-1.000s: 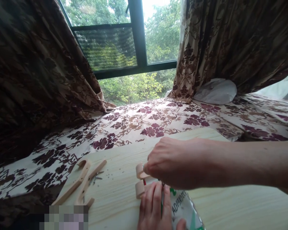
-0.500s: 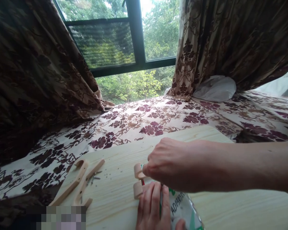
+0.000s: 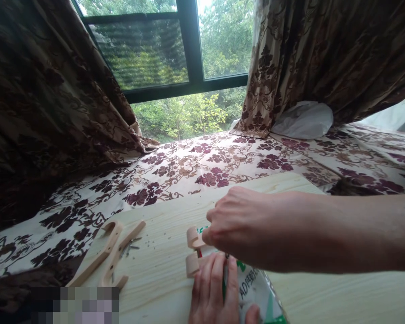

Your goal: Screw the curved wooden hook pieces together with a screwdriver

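"Where is the work?"

"At the near middle of the bench (image 3: 340, 292): two wooden hooks (image 3: 191, 265), side by side, curled ends to the left, over a printed packet (image 3: 266, 292). The packet probably pads the bench."

"And the hands?"

"The left hand (image 3: 216, 288) lies with fingers extended, not clenched, across the nearer hook and packet, thumb apart, seemingly to keep both from sliding. The right hand (image 3: 222, 220) is clenched into a fist above the farther hook; I cannot tell what, if anything, is inside it."

"Why come at it from above?"

"Perhaps for downward force while the other hand steadies things."

"What lies farther out?"

"To the left, two loose hooks (image 3: 101, 259) with thin metal pieces (image 3: 132, 246) beside them, likely kept there so the working spot stays uncluttered. Beyond the bench, a flowered cloth (image 3: 182, 164) reaches the window (image 3: 194, 45), with a plastic bag (image 3: 303, 120) by the curtain (image 3: 259, 99)."
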The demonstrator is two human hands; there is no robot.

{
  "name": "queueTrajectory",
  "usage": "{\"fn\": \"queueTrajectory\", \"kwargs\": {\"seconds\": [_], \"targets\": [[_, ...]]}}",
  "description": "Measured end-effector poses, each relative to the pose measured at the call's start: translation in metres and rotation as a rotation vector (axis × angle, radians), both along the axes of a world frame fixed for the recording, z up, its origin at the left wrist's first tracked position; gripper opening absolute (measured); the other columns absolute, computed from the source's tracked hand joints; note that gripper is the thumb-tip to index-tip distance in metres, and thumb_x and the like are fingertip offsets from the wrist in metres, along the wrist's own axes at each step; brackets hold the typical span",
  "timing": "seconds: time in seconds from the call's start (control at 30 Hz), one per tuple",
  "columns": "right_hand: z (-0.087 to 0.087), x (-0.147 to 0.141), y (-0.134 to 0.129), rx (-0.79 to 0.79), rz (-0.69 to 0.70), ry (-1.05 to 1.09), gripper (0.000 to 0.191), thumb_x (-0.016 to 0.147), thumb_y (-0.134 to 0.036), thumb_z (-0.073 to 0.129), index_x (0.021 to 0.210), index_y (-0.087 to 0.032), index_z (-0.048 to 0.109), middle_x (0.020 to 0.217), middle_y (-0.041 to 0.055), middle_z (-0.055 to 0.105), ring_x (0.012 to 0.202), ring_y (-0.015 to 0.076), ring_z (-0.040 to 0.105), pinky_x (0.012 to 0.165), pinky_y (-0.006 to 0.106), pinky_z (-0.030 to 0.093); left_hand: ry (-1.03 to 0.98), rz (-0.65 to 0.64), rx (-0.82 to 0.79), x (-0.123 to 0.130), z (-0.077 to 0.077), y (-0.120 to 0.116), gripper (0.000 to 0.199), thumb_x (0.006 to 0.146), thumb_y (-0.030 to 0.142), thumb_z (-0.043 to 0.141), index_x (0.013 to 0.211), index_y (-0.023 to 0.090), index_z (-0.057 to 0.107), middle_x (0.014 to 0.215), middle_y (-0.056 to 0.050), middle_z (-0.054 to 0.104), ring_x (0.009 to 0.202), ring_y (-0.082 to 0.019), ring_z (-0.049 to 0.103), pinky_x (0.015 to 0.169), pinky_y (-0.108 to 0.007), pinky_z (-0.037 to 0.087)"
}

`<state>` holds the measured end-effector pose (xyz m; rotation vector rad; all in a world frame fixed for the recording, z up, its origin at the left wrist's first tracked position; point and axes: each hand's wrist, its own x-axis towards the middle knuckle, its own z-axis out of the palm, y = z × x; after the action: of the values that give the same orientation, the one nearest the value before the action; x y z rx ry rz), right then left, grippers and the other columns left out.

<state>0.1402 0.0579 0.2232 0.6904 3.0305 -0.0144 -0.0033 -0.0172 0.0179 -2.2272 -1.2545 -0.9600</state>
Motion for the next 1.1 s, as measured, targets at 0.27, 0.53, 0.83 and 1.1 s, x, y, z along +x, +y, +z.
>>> {"fn": "queueTrajectory", "kwargs": {"seconds": [0.27, 0.53, 0.83, 1.1], "targets": [[-0.010, -0.009, 0.004, -0.024, 0.007, 0.015, 0.023, 0.073, -0.013, 0.058, 0.052, -0.018, 0.050, 0.044, -0.0035, 0.046, 0.036, 0.0083, 0.027, 0.039, 0.027, 0.021, -0.018, -0.016, -0.006, 0.000, 0.003, 0.001, 0.047, 0.090, 0.046, 0.031, 0.112, 0.017, 0.060, 0.111, -0.012, 0.058, 0.112, -0.028, 0.050, 0.093, -0.040, 0.041], [0.001, -0.013, 0.000, 0.011, -0.025, -0.091, 0.023, 0.076, -0.016, 0.057, 0.054, -0.019, 0.052, 0.048, -0.0019, 0.051, 0.039, 0.0098, 0.033, 0.040, 0.028, 0.023, -0.009, -0.015, -0.031, -0.001, 0.007, -0.002, 0.048, 0.092, 0.047, 0.028, 0.115, 0.017, 0.059, 0.112, -0.012, 0.057, 0.113, -0.028, 0.050, 0.094, -0.041, 0.040], [-0.002, -0.021, 0.003, -0.028, -0.009, -0.098, 0.017, 0.073, -0.013, 0.057, 0.057, -0.018, 0.055, 0.048, -0.0015, 0.053, 0.040, 0.0097, 0.036, 0.040, 0.027, 0.024, 0.237, -0.075, -0.052, -0.019, 0.017, 0.002, 0.052, 0.084, 0.054, 0.046, 0.121, 0.019, 0.054, 0.112, -0.012, 0.059, 0.109, -0.028, 0.054, 0.089, -0.037, 0.045], [-0.005, -0.012, 0.002, 0.002, -0.013, -0.049, 0.022, 0.074, -0.015, 0.059, 0.052, -0.019, 0.052, 0.047, -0.0019, 0.051, 0.039, 0.0096, 0.033, 0.041, 0.028, 0.023, 0.226, -0.073, -0.024, -0.018, 0.019, 0.002, 0.054, 0.085, 0.055, 0.044, 0.122, 0.018, 0.054, 0.114, -0.011, 0.059, 0.109, -0.027, 0.054, 0.089, -0.036, 0.045]]}}
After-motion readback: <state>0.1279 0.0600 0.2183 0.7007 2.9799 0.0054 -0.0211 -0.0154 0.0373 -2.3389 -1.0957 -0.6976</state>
